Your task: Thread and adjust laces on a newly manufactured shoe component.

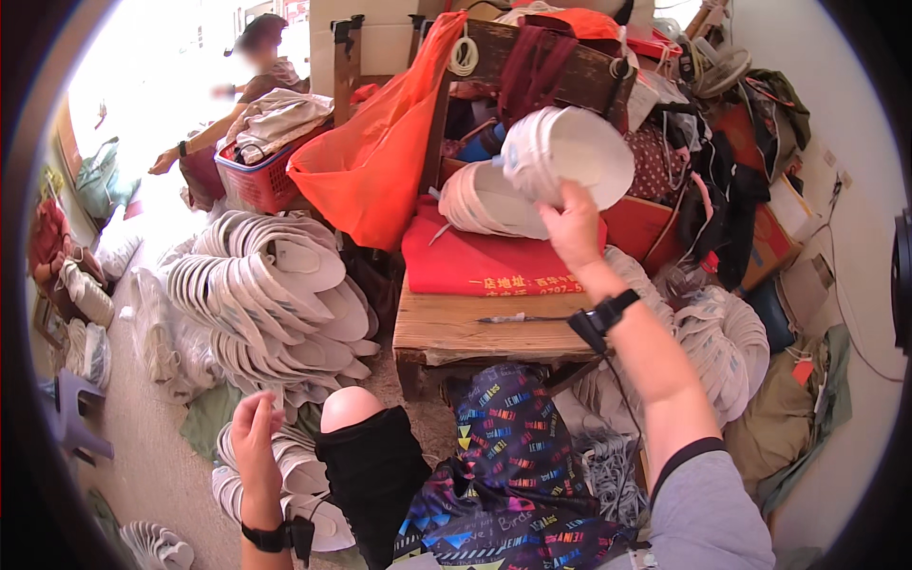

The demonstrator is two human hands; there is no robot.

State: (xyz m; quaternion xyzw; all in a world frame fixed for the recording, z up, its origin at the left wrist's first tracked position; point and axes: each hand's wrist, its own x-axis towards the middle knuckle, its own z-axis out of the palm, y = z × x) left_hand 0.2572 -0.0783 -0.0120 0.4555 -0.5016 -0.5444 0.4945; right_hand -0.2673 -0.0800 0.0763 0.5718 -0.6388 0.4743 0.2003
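My right hand [575, 233] is raised over a wooden chair, its fingers closed on the edge of a short stack of nested white shoe-shaped pieces [598, 157]. Just beneath and to the left, a second white stack [489, 201] lies tilted on a red bag [442, 258] on the chair seat [446, 328]. A thin pointed tool [522, 318] rests on the bare wood in front of the bag. Away to the lower left, my left hand [255, 432] is held up with curled fingers, above more nested pieces [294, 465]; its inner side is hidden.
A large pile of nested white pieces [271, 285] stands on the floor left of the chair, another [727, 342] to its right. An orange bag [380, 142] hangs from the chair back. Behind are a red basket [261, 180], heaped clothes and a seated person [261, 76].
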